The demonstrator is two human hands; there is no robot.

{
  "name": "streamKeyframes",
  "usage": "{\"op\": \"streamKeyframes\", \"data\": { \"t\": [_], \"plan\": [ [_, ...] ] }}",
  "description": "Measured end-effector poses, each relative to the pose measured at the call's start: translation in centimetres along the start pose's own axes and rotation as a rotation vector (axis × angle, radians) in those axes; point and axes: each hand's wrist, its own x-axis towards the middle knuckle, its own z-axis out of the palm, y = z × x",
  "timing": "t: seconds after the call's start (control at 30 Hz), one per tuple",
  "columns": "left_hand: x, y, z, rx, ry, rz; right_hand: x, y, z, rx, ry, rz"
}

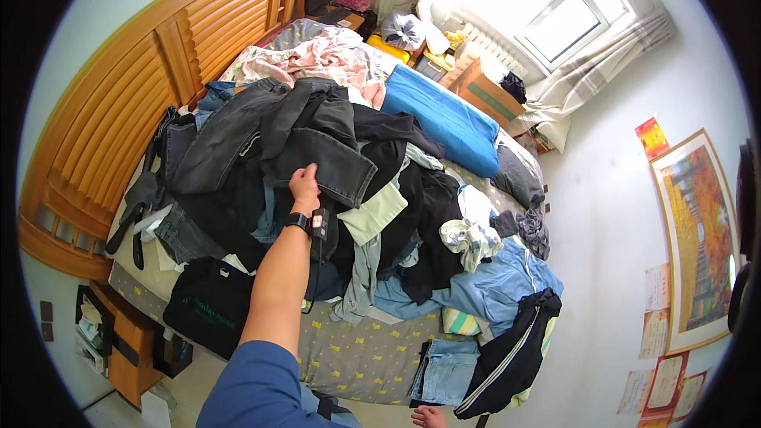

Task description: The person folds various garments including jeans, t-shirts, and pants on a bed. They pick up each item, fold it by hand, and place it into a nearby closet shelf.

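Note:
My left hand (305, 185), with a black watch on its wrist, reaches onto the pile and pinches the dark grey denim jeans (324, 160). More dark grey jeans (217, 142) lie to the left of it. A pale green cloth (374, 214) shows just right of the hand, among black garments. My right hand (428, 416) is low at the bottom edge, partly cut off, near folded light blue jeans (447, 371) at the bed's edge; whether it holds anything does not show.
The bed has a grey patterned sheet (362, 356) and a slatted wooden headboard (142, 95). A rolled blue blanket (443, 119), pink bedding (333, 56), a black bag (208, 306), a light blue jacket (493, 285) and black striped pants (511, 351) surround the pile. A cardboard box (484, 92) stands by the window.

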Motion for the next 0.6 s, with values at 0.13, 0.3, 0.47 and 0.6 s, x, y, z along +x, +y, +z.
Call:
{"op": "streamKeyframes", "data": {
  "t": [0.13,0.3,0.47,0.6],
  "plan": [
    [-10.3,-1.3,0.4,0.421,-0.487,0.254,-1.3,-2.2,0.3,-0.058,0.012,-0.074],
    [-26.7,-1.8,-10.3,0.737,-1.196,0.079,6.8,-0.1,0.5,0.002,-0.050,0.008],
    [-36.0,-3.5,-25.3,1.041,-1.935,-0.708,6.6,-5.7,4.2,-0.228,-0.144,-0.134],
    [-32.4,-3.3,-29.3,1.260,-1.153,0.060,9.4,-6.1,3.7,-0.477,0.071,-0.453]
  ]
}}
